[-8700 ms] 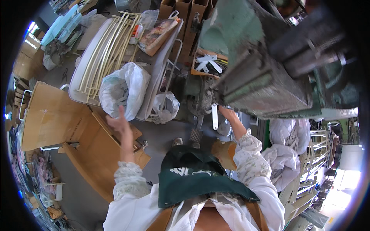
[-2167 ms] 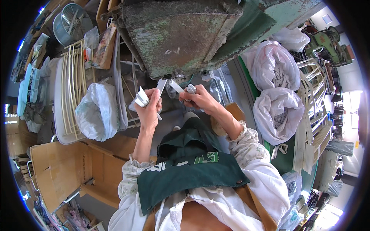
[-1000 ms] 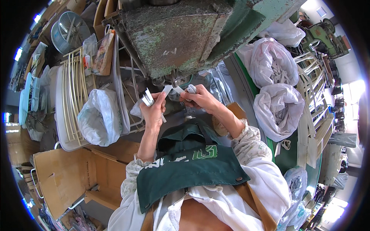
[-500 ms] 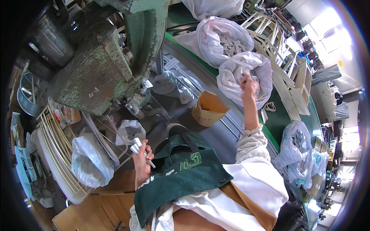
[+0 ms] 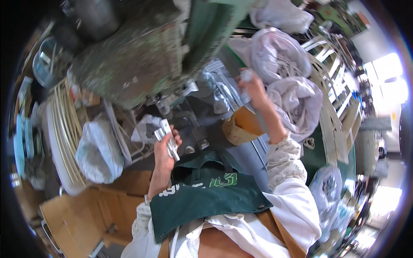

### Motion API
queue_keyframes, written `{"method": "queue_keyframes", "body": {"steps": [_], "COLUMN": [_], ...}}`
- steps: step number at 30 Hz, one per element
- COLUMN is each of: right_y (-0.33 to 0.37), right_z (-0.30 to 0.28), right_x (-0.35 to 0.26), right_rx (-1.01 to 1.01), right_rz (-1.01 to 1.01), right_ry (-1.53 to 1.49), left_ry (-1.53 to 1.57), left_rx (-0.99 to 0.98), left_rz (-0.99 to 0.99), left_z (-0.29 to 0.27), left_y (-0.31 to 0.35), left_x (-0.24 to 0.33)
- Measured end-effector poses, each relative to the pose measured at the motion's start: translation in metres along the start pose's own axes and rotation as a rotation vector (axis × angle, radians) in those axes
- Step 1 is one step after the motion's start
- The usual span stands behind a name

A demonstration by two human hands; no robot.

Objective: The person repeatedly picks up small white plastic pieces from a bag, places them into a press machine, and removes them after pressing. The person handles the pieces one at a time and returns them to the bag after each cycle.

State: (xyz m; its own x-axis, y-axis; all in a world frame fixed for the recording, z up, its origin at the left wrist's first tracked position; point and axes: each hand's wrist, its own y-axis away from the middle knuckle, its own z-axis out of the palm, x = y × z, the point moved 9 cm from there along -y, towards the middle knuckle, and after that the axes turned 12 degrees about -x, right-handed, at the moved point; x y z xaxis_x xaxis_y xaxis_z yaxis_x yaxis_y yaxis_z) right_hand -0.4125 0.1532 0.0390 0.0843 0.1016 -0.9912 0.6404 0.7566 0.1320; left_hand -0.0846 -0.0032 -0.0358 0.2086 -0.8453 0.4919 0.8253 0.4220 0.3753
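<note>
In front of my apron, my left hand (image 5: 165,148) is closed round several short white bars (image 5: 169,139) that stick out past the thumb and below the fingers. My right hand (image 5: 257,92) is raised over the aisle, left of the white sacks. Its fingers are bent round a whitish piece (image 5: 245,81), smeared by motion, so its exact shape does not show. Nearest to that hand is an open white sack (image 5: 312,101) on the green-topped bench; a second white sack (image 5: 262,51) with thin pale pieces inside stands behind it.
A heavy green machine (image 5: 129,64) fills the upper left. Below my right forearm stands an open brown paper bag (image 5: 232,131). At left are a white stool or rack (image 5: 53,142) with curved rods, a white bag (image 5: 99,159) and a cardboard box (image 5: 73,215). Long pale strips (image 5: 329,129) lie on the bench.
My right hand has come out of the nearer white sack and moved left with a whitish piece in it. My left hand still holds the bars, now turned more upward. The view has shifted.
</note>
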Motion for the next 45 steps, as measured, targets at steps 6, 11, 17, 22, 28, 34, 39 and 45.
{"method": "queue_keyframes", "body": {"steps": [6, 11, 17, 22, 28, 34, 39, 45], "right_y": [0.013, 0.009, 0.011, 0.001, -0.104, -0.104, -0.084, -0.089], "right_z": [0.235, 0.244, 0.245, 0.207, 0.202, 0.234, 0.207, 0.196], "right_x": [-0.029, -0.034, -0.01, 0.031, 0.076, 0.086, 0.056, 0.027], "right_rx": [-0.619, -0.545, -0.523, -0.521, -0.525, -0.687, -0.63, -0.536], "right_rz": [-0.03, -0.012, 0.143, 0.366, -0.243, -0.146, -0.116, -0.12], "right_ry": [-0.177, -0.195, -0.274, -0.278, 0.827, 0.829, 0.679, 0.491], "left_ry": [-0.135, -0.069, -0.111, -0.041, 0.09, 0.202, -0.295, -0.448], "left_rx": [0.036, 0.07, 0.03, -0.038, 0.03, -0.035, 0.109, 0.152], "left_rz": [0.173, 0.247, 0.235, 0.313, 0.259, 0.285, 0.332, 0.355], "left_z": [0.015, 0.014, 0.029, 0.016, -0.003, 0.006, 0.037, 0.036], "left_y": [0.016, 0.021, 0.017, 0.018, 0.003, 0.016, 0.029, 0.023], "left_x": [0.044, 0.05, 0.05, 0.056, 0.034, 0.041, 0.067, 0.081]}}
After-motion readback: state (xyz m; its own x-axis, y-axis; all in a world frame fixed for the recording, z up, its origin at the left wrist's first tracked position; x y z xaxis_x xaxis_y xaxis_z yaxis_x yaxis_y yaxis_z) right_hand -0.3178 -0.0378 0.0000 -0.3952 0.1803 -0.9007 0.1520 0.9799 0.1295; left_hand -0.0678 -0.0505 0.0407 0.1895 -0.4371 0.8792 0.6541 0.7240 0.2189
